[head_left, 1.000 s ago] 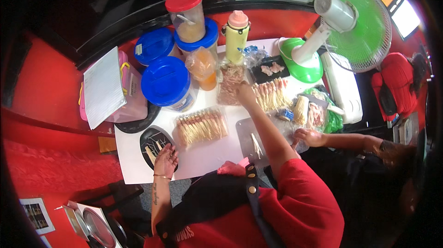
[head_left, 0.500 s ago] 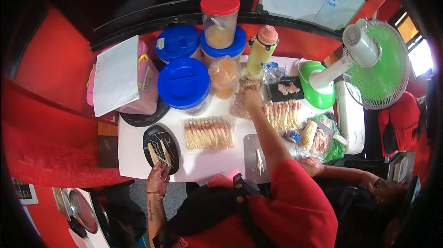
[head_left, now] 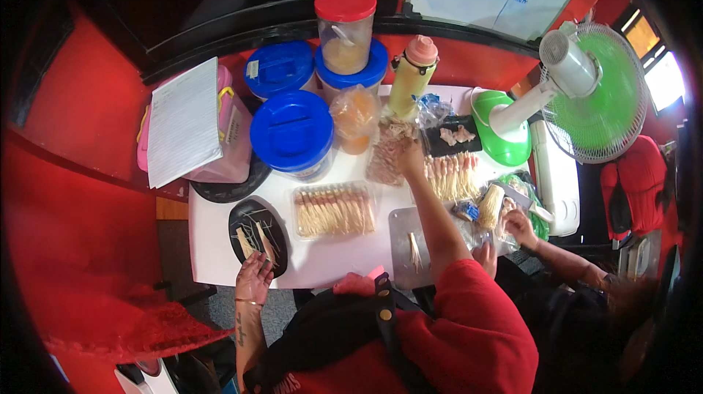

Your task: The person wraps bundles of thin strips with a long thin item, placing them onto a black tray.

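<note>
My left hand (head_left: 253, 277) rests with its fingers spread at the near edge of a black oval plate (head_left: 247, 212) that holds a few thin wooden skewers. My right arm reaches across the white table (head_left: 220, 247). My right hand (head_left: 410, 160) presses down on a clear bag of sliced meat (head_left: 387, 154); whether it grips a slice is hidden. A clear tray of wrapped skewered rolls (head_left: 333, 209) lies between my hands. A second row of rolls (head_left: 454, 174) lies to the right of my right hand.
Blue-lidded tubs (head_left: 291, 129), a red-lidded jar (head_left: 344, 24), a squeeze bottle (head_left: 410, 75) and a pink box under paper (head_left: 187, 119) crowd the back. A green fan (head_left: 597, 94) stands right. Another person's hands (head_left: 521, 224) work near a bundle of thin mushrooms (head_left: 489, 206). A metal tray (head_left: 404, 229) sits near.
The view has swung, so the table sits lower and more central. My right hand stays at the meat bag and my left hand stays by the black plate.
</note>
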{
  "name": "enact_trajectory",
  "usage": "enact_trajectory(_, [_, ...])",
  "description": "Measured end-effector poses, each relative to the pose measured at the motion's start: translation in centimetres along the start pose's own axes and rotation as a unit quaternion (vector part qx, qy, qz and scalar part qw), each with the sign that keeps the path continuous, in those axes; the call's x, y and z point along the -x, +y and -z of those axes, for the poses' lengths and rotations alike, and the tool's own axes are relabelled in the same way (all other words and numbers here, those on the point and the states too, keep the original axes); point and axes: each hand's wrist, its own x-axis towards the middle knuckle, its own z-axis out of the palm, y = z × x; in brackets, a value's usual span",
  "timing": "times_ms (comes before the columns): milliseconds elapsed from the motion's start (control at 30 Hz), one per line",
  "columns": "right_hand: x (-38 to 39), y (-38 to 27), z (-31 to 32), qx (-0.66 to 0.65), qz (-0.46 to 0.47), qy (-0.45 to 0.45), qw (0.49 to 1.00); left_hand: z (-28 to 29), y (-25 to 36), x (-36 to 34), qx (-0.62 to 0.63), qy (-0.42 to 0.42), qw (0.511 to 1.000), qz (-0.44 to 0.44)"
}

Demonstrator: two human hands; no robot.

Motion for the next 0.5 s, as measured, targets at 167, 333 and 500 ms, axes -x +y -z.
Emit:
enact_trajectory(167, [-1.0,2.2,0.4,-0.035,-0.016,0.042,0.998,-1.5,0.4,-0.8,-0.036,-0.042,0.998,0.011])
enact_trajectory(333, [-1.7,1.5,2.0,-0.107,-0.073,-0.021,0.991,-1.0,0.9,-0.9,-0.035,-0.048,0.998,-0.004])
enact_trajectory(500, [-1.5,1.9,4.5,-0.314,-0.106,-0.051,0.942,-0.5,0.5,-0.8,-0.023,-0.057,0.998,0.004])
